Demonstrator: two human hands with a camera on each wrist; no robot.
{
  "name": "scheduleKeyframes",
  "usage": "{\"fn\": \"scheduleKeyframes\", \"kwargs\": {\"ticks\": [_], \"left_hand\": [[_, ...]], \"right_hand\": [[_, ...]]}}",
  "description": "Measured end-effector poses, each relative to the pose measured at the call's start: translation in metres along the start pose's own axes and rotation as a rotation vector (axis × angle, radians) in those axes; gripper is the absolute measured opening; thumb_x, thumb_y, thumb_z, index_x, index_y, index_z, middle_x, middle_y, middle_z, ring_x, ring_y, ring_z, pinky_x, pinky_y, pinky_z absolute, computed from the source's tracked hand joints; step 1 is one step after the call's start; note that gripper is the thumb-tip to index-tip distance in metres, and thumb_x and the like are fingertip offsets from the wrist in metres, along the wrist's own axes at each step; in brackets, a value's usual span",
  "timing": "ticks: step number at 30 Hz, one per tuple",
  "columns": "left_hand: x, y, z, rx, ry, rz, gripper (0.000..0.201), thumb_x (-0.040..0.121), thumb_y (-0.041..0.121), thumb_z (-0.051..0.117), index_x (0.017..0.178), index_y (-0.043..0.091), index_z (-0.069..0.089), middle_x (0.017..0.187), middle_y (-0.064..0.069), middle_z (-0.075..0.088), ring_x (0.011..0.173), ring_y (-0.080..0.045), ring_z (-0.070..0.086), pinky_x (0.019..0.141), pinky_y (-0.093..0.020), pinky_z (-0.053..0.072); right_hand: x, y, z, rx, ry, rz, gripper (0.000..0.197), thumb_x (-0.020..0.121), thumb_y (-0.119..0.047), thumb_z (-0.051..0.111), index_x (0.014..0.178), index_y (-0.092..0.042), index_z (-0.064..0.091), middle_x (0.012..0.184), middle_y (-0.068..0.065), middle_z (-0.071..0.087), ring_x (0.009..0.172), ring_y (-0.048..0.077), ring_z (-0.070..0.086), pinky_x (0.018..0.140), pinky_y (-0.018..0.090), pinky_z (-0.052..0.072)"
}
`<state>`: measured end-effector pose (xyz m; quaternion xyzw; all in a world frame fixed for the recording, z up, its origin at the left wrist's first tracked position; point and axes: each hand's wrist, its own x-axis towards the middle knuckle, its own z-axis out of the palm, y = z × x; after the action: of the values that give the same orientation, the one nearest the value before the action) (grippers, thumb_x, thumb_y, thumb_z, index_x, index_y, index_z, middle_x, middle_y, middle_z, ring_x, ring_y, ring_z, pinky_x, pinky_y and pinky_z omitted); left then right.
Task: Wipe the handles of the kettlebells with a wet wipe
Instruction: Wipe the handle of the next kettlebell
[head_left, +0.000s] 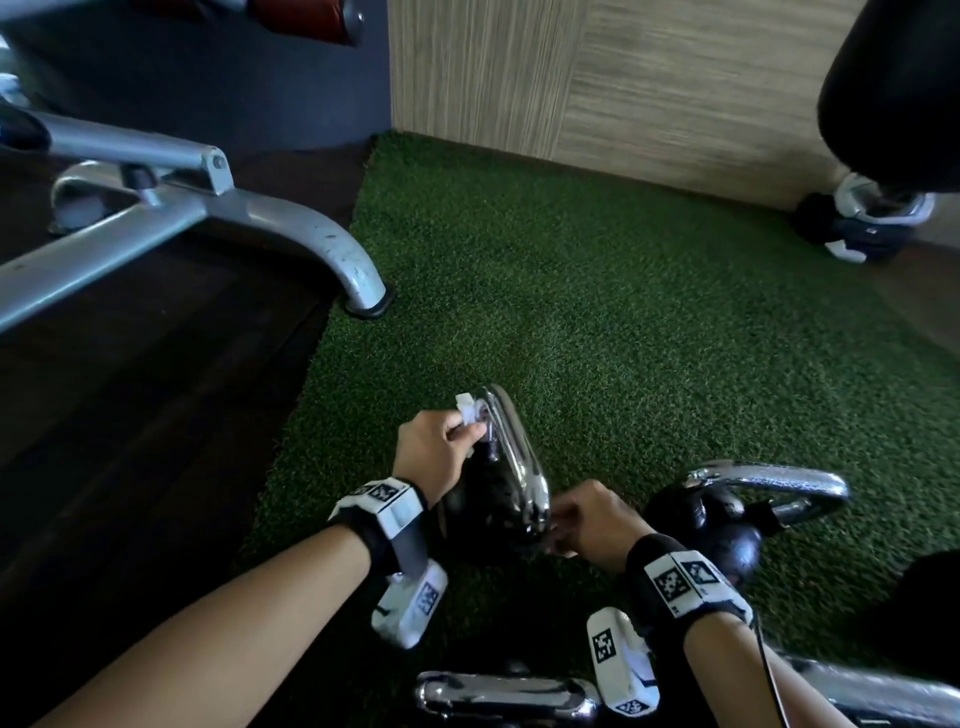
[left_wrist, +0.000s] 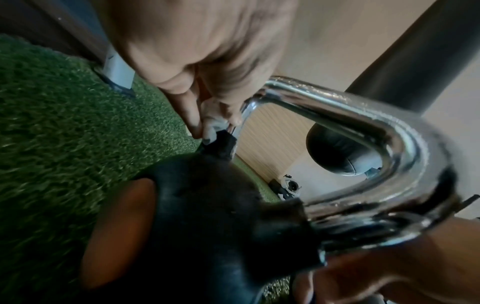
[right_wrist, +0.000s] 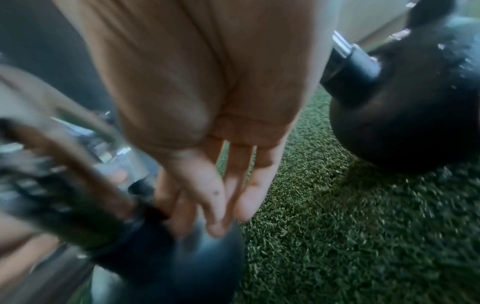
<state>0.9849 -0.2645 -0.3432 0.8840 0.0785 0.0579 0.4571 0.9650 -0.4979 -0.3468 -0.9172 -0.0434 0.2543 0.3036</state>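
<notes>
The black round kettlebell (head_left: 493, 514) with a chromed steel loop handle (head_left: 514, 447) stood on the green artificial turf mat (head_left: 597, 291). The left hand (head_left: 434, 452) pinched a crumpled white wet wipe (head_left: 470, 413) against the far end of that handle. The right hand (head_left: 597, 525), fingers extended, touched the kettlebell at the handle's near end. A second black kettlebell (head_left: 727, 525) lay just right of the first.

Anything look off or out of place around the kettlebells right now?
Nothing stands out. The left hand pinches the white wet wipe against the chrome handle of the black kettlebell on the green turf; the right hand steadies it.
</notes>
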Motion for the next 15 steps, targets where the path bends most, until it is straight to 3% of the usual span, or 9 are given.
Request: {"fn": "scheduleKeyframes", "kwargs": {"ticks": [3,5,7,9,10,12,13,15], "left_hand": [[0.002,0.011,0.004,-0.005,-0.034,0.002,0.051,0.095,0.026,0.069,0.052,0.017,0.043,0.048,0.004,0.047,0.046,-0.008,0.042,0.05,-0.019,0.03],[0.005,0.007,0.003,-0.011,-0.096,-0.016,0.043,0.097,0.029,0.065,0.058,0.014,0.055,0.055,0.002,0.058,0.053,-0.013,0.051,0.058,-0.023,0.038],[0.008,-0.001,-0.001,-0.139,-0.152,-0.068,0.03,0.1,0.029,0.06,0.082,0.013,0.078,0.082,0.002,0.075,0.074,-0.01,0.064,0.077,-0.024,0.046],[0.007,-0.008,-0.004,-0.231,-0.192,-0.111,0.029,0.101,0.032,0.06,0.112,0.013,0.079,0.115,0.009,0.076,0.108,-0.004,0.066,0.103,-0.025,0.046],[0.004,-0.009,-0.004,-0.211,-0.216,-0.105,0.031,0.099,0.035,0.062,0.117,0.015,0.077,0.118,0.012,0.076,0.115,-0.003,0.065,0.108,-0.025,0.045],[0.0,-0.01,-0.004,-0.102,-0.209,-0.076,0.022,0.095,0.032,0.07,0.112,0.021,0.08,0.105,0.011,0.08,0.107,-0.001,0.069,0.094,-0.012,0.047],[0.0,-0.008,-0.003,-0.059,-0.179,-0.077,0.016,0.094,0.027,0.073,0.106,0.022,0.082,0.099,0.01,0.081,0.101,-0.002,0.07,0.085,-0.01,0.047],[0.003,-0.004,-0.003,-0.029,-0.145,-0.092,0.011,0.092,0.024,0.075,0.099,0.022,0.083,0.095,0.006,0.081,0.094,-0.004,0.071,0.08,-0.014,0.048]], "right_hand": [[0.004,-0.005,0.005,0.036,-0.056,-0.032,0.051,0.08,0.008,0.063,0.067,-0.04,0.077,0.068,-0.016,0.075,0.067,-0.003,0.069,0.067,0.02,0.053],[0.008,-0.011,0.005,0.031,0.039,-0.074,0.052,0.08,0.006,0.066,0.061,-0.041,0.073,0.062,-0.021,0.071,0.064,-0.01,0.066,0.067,0.013,0.051],[0.011,-0.016,0.005,0.041,0.156,-0.144,0.036,0.082,-0.002,0.076,0.072,-0.036,0.07,0.067,-0.02,0.069,0.065,-0.012,0.063,0.07,0.012,0.049],[0.015,-0.02,0.007,0.09,0.194,-0.193,0.027,0.082,-0.01,0.084,0.097,-0.029,0.072,0.086,-0.019,0.07,0.077,-0.006,0.065,0.078,0.012,0.052],[0.017,-0.02,0.009,0.103,0.177,-0.194,0.033,0.082,-0.014,0.084,0.111,-0.026,0.073,0.095,-0.018,0.071,0.082,-0.002,0.067,0.083,0.013,0.054],[0.02,-0.021,0.01,0.091,0.131,-0.178,0.044,0.083,-0.026,0.084,0.126,-0.028,0.072,0.105,-0.014,0.073,0.088,0.004,0.069,0.09,0.022,0.056],[0.022,-0.02,0.011,0.097,0.109,-0.168,0.047,0.083,-0.033,0.083,0.128,-0.032,0.07,0.107,-0.012,0.074,0.089,0.007,0.07,0.09,0.026,0.057],[0.024,-0.016,0.01,0.16,0.069,-0.13,0.051,0.079,-0.041,0.085,0.127,-0.039,0.07,0.104,-0.006,0.077,0.086,0.016,0.075,0.086,0.034,0.061]]}}
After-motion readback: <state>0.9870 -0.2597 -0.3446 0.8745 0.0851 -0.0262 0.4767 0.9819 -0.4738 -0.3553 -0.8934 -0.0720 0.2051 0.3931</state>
